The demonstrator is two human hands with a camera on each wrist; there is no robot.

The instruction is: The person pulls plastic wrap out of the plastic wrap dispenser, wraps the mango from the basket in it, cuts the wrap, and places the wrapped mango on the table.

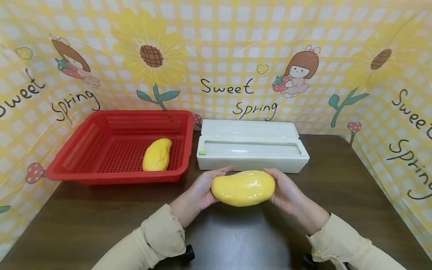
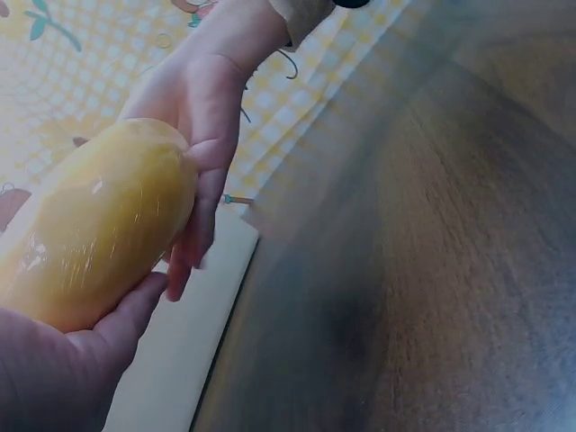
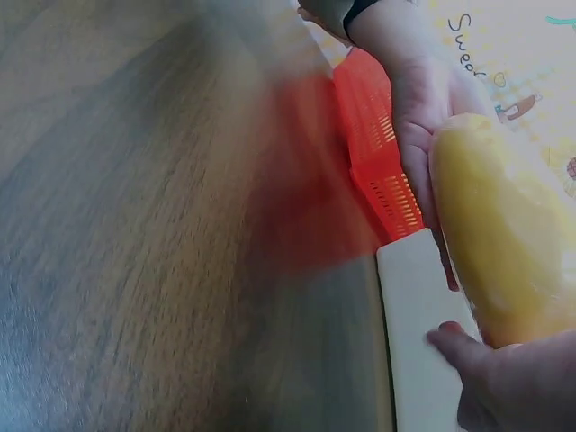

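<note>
Left hand [image 1: 203,189] and right hand [image 1: 286,192] hold the glossy mango [image 1: 243,188] by its ends, above the desk [image 1: 341,180], short of its back edge. Judged firm, slippery; support both ends underneath.

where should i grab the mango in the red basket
Probably its thick middle, from above, pinching the long sides. The mango lies roughly front to back near the front right corner of the red basket, its narrower, bent end pointing back, so the open top and roomier left side look easiest. The left hand and right hand both hold another mango.
</note>
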